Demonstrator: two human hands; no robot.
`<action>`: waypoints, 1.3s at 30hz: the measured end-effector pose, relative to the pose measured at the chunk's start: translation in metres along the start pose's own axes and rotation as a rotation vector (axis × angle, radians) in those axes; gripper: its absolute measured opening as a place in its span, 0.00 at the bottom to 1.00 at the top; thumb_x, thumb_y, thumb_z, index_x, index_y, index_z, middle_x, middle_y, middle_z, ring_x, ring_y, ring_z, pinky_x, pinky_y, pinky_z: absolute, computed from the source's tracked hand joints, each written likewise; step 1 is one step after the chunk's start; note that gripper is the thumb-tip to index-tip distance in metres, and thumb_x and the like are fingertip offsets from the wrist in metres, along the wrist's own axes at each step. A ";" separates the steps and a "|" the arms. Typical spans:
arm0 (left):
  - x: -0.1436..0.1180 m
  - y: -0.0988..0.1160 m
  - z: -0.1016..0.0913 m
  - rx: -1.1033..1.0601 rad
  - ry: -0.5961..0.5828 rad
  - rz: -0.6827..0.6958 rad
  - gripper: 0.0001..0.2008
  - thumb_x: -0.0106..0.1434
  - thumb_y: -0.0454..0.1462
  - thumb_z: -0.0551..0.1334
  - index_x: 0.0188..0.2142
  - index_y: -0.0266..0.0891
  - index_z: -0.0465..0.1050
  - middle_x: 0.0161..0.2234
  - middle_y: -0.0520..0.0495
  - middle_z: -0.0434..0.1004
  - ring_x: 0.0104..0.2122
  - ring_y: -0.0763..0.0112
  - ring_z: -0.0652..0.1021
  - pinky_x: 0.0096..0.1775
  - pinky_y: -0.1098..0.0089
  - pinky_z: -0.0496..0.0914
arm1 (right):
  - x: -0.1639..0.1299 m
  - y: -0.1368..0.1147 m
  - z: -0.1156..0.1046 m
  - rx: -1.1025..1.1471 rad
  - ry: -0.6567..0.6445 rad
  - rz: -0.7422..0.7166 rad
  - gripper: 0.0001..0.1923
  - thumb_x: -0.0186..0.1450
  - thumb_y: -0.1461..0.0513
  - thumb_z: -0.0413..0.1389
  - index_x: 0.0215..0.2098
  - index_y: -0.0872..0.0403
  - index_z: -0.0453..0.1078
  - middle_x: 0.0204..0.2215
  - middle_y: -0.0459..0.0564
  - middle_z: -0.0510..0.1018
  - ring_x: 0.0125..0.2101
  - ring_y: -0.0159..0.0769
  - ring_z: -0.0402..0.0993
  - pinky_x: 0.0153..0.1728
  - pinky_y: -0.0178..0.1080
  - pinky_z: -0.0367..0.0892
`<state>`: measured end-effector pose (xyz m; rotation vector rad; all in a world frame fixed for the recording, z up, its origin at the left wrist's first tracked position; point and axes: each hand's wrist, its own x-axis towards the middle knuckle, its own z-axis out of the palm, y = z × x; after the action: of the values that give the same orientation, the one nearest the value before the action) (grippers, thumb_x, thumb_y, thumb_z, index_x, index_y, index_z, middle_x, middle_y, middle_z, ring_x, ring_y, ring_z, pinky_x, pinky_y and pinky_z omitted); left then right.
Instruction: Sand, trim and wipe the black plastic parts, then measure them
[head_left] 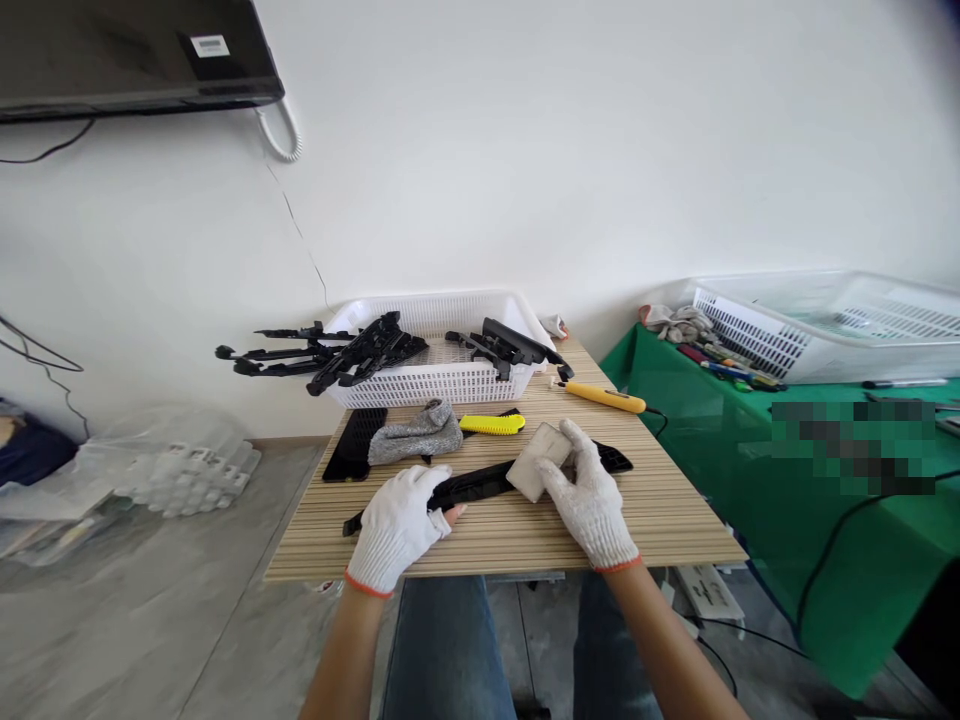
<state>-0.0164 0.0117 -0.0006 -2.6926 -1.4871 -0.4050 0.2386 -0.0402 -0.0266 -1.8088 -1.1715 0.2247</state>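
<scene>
Basically both gloved hands work one long black plastic strip (pixel 480 484) lying flat across the middle of the striped table (pixel 675 520), near its front edge; left hand (pixel 397 528) curls its fingers over the strip's left part, pressing it down with the thumb tucked at the lower edge; right hand (pixel 589 500) pinches a pale grey block (pixel 537 461), looks like a sanding or rubbing pad, between thumb and fingers and holds it tilted against the strip's right half. Strip looks light, thin, stiff but likely springy along its length, smooth and a bit slippery under cotton gloves, so pinning it near the worked spot seems the sensible hold, not at the far tip; edges may be sharp or burred, can't tell. Block looks light, slightly soft, easy to hold by its long sides. Behind: grey knit glove (pixel 417 434), yellow utility knife (pixel 492 424), black grille part (pixel 355 443), a yellow-handled tool (pixel 604 397), white basket (pixel 442 345) with more black plastic parts (pixel 352 355) hanging over its left rim. Green-covered table (pixel 825 500) to the right carries a second white crate (pixel 825 325) and pens (pixel 724 362)
</scene>
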 end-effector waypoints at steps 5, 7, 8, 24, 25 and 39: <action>0.000 0.001 -0.002 0.008 -0.026 -0.007 0.22 0.63 0.48 0.64 0.53 0.43 0.73 0.40 0.43 0.79 0.41 0.58 0.80 0.41 0.64 0.73 | 0.000 0.001 -0.002 0.048 -0.035 0.045 0.30 0.60 0.49 0.57 0.60 0.47 0.65 0.42 0.49 0.82 0.38 0.46 0.79 0.40 0.47 0.73; 0.000 0.001 -0.003 0.009 -0.034 -0.012 0.22 0.63 0.48 0.64 0.53 0.43 0.74 0.41 0.43 0.79 0.42 0.57 0.80 0.41 0.63 0.73 | 0.000 0.002 -0.001 0.108 -0.041 0.079 0.31 0.59 0.48 0.58 0.58 0.48 0.65 0.43 0.50 0.81 0.39 0.46 0.79 0.43 0.49 0.72; 0.000 0.001 -0.002 0.009 -0.031 -0.014 0.22 0.63 0.48 0.64 0.53 0.43 0.73 0.41 0.43 0.79 0.42 0.57 0.80 0.41 0.63 0.73 | -0.001 0.002 -0.001 0.139 -0.045 0.097 0.31 0.58 0.48 0.58 0.57 0.49 0.66 0.43 0.51 0.81 0.40 0.46 0.78 0.44 0.49 0.72; 0.000 0.001 -0.001 0.042 -0.015 -0.033 0.21 0.64 0.48 0.63 0.53 0.44 0.74 0.42 0.44 0.80 0.42 0.58 0.80 0.40 0.65 0.72 | -0.002 0.004 -0.001 0.529 -0.049 0.100 0.19 0.55 0.47 0.61 0.34 0.52 0.69 0.30 0.47 0.77 0.29 0.36 0.70 0.33 0.40 0.69; 0.000 0.001 -0.001 0.042 -0.013 -0.033 0.21 0.64 0.48 0.63 0.53 0.44 0.74 0.42 0.44 0.79 0.42 0.58 0.80 0.40 0.65 0.72 | -0.002 0.002 -0.003 0.537 -0.047 0.100 0.18 0.55 0.47 0.61 0.31 0.52 0.68 0.27 0.46 0.75 0.27 0.34 0.68 0.30 0.38 0.67; 0.001 0.001 -0.002 0.001 -0.016 -0.068 0.21 0.64 0.47 0.62 0.54 0.45 0.72 0.45 0.44 0.79 0.44 0.60 0.79 0.42 0.66 0.72 | -0.008 -0.001 -0.006 0.295 -0.318 -0.059 0.20 0.58 0.48 0.59 0.21 0.51 0.59 0.17 0.38 0.59 0.21 0.28 0.55 0.23 0.34 0.52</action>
<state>-0.0162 0.0114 0.0019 -2.6569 -1.5860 -0.3869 0.2375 -0.0501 -0.0251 -1.5112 -1.3308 0.6358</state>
